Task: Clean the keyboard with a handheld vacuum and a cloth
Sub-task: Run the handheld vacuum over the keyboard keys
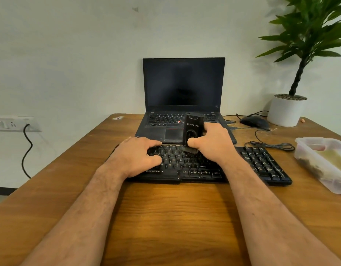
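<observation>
1. The black full-size wired keyboard (pixel 261 162) is laid across the middle of the brown wooden table (pixel 165 217), just in front of the open black laptop (pixel 183 96); its left part is hidden under the hands.
2. The black upright handheld vacuum (pixel 193 129) is stood on the upper key rows, with its brush end partly covered by the thumb.
3. The vacuum is gripped by the right hand (pixel 212 143), fingers curled behind it and out of sight.
4. The left hand (pixel 139 154) is rested flat on the keys, fingers loosely spread.
5. A black mouse (pixel 254 121) and a white potted plant (pixel 286 110) are set at the far right; the plant's top is cut off.
6. A clear plastic lidded container (pixel 319 162) is cropped by the right edge; its contents cannot be made out.
</observation>
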